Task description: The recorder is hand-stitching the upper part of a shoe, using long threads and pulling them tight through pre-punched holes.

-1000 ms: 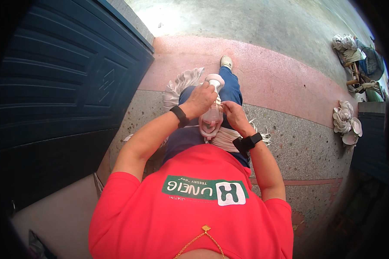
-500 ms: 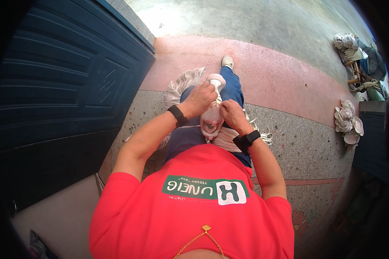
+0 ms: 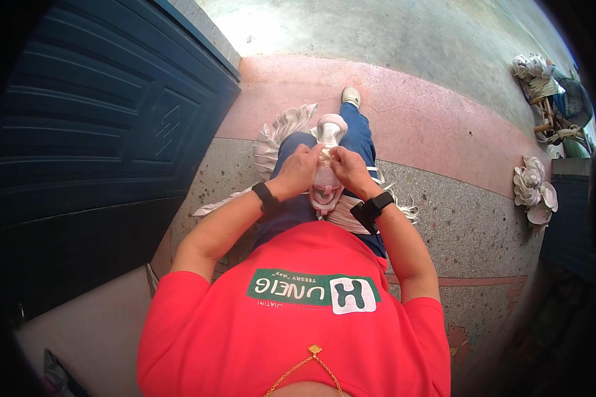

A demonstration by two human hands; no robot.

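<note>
A pink and white shoe upper (image 3: 327,177) lies lengthwise on my lap, its rounded pink end (image 3: 332,122) pointing away from me. Over its middle my two hands almost meet. My left hand (image 3: 297,173) is closed at the left edge of the upper, fingertips pressed on it. My right hand (image 3: 352,171) pinches a thin white shoelace (image 3: 326,153) at the middle of the upper; the fingers partly hide it. Beside my left knee fans a stack of pale shoe uppers (image 3: 271,142). Loose white laces (image 3: 404,205) hang by my right thigh.
A dark blue panelled door (image 3: 99,119) stands close on the left. Another bunch of pale shoe parts (image 3: 535,188) is at the right, with a cluttered heap (image 3: 556,99) farther back. Pink and speckled flooring (image 3: 457,205) stretches around my legs.
My left hand has drawn back slightly from the far end of the upper. My right hand has moved up and inward, so the fingertips now come close together at its middle.
</note>
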